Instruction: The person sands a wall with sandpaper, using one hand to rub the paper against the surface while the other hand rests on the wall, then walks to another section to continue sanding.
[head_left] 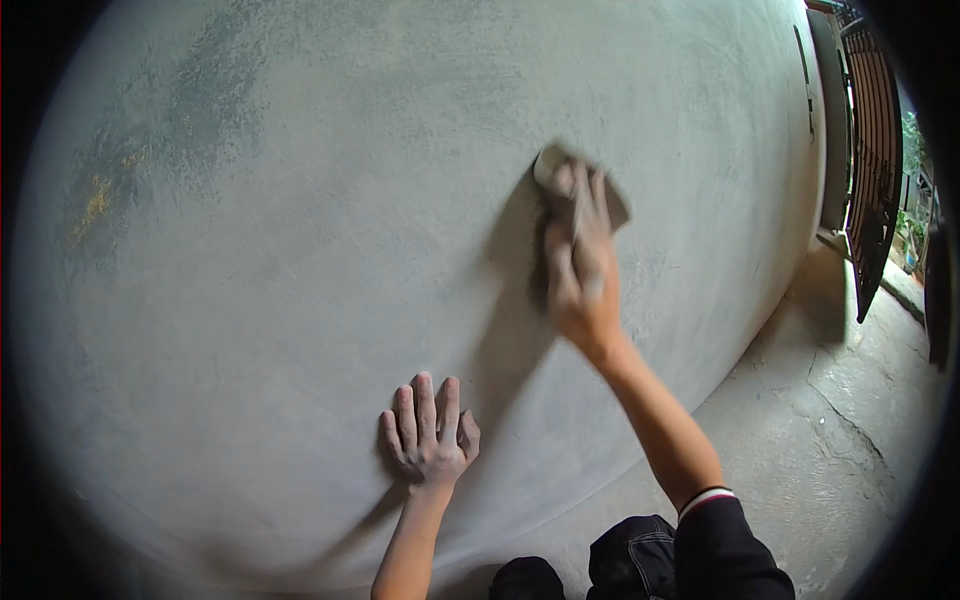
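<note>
My right hand (584, 262) presses a piece of sandpaper (617, 203) flat against the grey plastered wall (330, 250), its fingers lying over the back of it. Motion smears both hand and sheet, and the sheet's rubbing face is hidden against the wall. Lower and to the left, my left hand (430, 437) rests palm-down on the wall with its fingers spread, holding nothing. Pale dust coats the fingers of both hands.
Darker, patchy plaster (215, 90) and a yellowish stain (92, 210) mark the wall's left side. A cracked concrete floor (810, 430) runs along its foot. An open slatted gate (868, 160) stands at the right, with plants beyond. My dark-clothed knees (630, 558) are close below.
</note>
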